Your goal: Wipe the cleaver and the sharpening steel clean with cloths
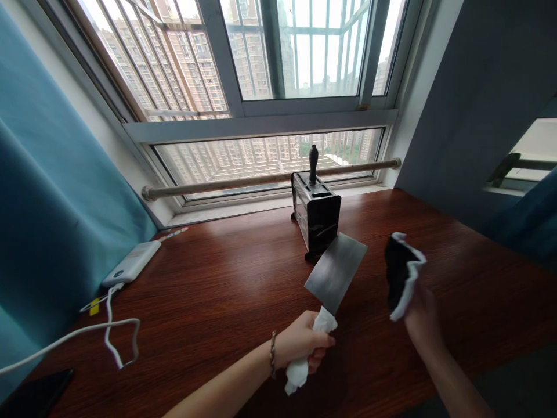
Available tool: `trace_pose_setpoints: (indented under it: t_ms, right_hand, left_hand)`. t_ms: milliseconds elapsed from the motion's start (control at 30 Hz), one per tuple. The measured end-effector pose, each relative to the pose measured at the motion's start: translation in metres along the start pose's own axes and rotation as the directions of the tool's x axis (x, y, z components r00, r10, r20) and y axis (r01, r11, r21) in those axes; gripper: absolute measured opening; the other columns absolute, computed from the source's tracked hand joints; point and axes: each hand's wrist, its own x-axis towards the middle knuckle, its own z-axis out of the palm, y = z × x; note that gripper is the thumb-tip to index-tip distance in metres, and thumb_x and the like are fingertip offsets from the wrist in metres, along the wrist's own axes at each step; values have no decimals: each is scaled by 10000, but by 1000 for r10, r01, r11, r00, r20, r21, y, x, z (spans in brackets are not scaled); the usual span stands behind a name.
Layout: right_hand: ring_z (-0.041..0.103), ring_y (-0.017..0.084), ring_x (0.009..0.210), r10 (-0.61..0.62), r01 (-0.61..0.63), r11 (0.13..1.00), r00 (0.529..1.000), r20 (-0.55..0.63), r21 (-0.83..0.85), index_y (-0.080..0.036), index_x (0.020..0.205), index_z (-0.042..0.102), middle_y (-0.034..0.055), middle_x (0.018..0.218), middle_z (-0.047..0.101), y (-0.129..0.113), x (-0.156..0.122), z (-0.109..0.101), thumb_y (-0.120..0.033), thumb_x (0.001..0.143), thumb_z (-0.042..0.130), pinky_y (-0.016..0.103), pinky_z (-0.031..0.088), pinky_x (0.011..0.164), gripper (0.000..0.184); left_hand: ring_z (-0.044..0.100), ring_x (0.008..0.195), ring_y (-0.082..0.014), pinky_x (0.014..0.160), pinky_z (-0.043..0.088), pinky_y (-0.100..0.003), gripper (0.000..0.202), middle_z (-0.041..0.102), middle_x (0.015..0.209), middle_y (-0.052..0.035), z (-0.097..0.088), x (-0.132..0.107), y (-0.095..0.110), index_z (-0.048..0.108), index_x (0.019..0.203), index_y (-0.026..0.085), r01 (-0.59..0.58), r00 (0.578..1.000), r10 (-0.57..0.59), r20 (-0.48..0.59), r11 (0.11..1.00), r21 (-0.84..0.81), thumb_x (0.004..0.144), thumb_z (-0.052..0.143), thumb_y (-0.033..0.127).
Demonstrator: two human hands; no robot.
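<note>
A cleaver (pixel 337 270) with a broad grey blade points up and to the right from my left hand (pixel 300 341). The fingers are closed round its handle, which is wrapped in white tissue paper (pixel 325 320), so the handle itself is hidden. Off to the right, my right hand (pixel 421 310) grips a black cloth (pixel 399 273) with a white edge; it is slightly blurred and apart from the blade. Just beyond the blade stands a black knife block (pixel 322 223), with one dark knife handle (pixel 313 162) sticking up from its top.
The reddish-brown wooden table (pixel 209 267) reaches to a window with a metal rail (pixel 235 184). At the left lie a white power bank (pixel 133 262), a white cable (pixel 108 325) and a dark phone-like slab (pixel 41 395). A blue curtain (pixel 52 174) hangs beside them.
</note>
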Motion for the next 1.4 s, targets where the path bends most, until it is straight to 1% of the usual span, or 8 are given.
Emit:
trace_pose_setpoints:
  t_ms: [67,167,267,367,600,1033,1267,1400]
  right_hand:
    - [460,325,1171,-126,194,955,950,286,-225,-111,1244,531,159,1193,553,2,-15,24,-326,921,440,491,392,986,399]
    - [294,308,1295,-314,619,617,760,569,-487,-8,1298,473,159,1387,358,3,-28,60,-155,919,351,500,322,1047,425]
    - [323,266,1286,-288,704,439,698,656,-558,1,1295,476,134,1388,361,0,-29,83,-25,834,420,426,373,1041,466]
    - [328,238,1287,-239,720,434,671,702,-542,-29,1289,494,102,1387,368,-6,-22,90,-17,771,569,370,363,1058,523]
    - [219,252,1336,-196,695,413,699,687,-589,8,1343,406,122,1433,273,-14,-20,98,-114,705,723,369,307,1092,723]
    - [286,251,1289,-352,741,428,664,659,-517,-61,1229,520,114,1326,450,2,24,98,-178,925,442,416,262,1076,335]
    - [452,271,1091,-363,670,465,741,565,-579,-93,936,584,144,1035,566,10,81,66,-244,962,389,393,285,1000,248]
    - [553,240,835,-228,455,625,883,410,-634,-157,833,544,98,846,585,21,105,46,-320,973,341,317,381,760,295]
  left_hand:
    - [353,331,-62,324,347,-191,280,370,421,101,2,2,-2,365,756,194,-7,999,8,-36,1000,26,635,597,294]
    - [385,311,-82,298,348,-200,193,408,410,82,7,4,-5,403,729,177,-23,995,30,-98,997,74,622,553,234]
    - [397,305,-89,287,338,-197,143,425,397,66,11,5,-8,408,686,167,-29,985,46,-166,994,104,603,521,197]
    - [388,304,-87,287,320,-186,146,420,389,72,13,5,-9,411,710,167,-21,979,44,-199,993,114,592,497,175]
    - [392,309,-79,297,303,-166,165,431,382,79,15,6,-13,439,749,159,-25,975,65,-212,982,186,592,471,124]
    - [404,308,-90,285,308,-183,78,451,420,54,12,5,-12,444,675,161,-18,985,69,-160,954,299,602,469,161]
    - [407,319,-91,281,307,-171,123,454,419,55,12,4,-11,445,715,164,-20,987,68,-147,952,305,594,464,160]
    - [400,313,-86,279,300,-164,145,448,414,62,13,4,-10,439,736,167,-17,987,62,-146,956,292,593,467,158]
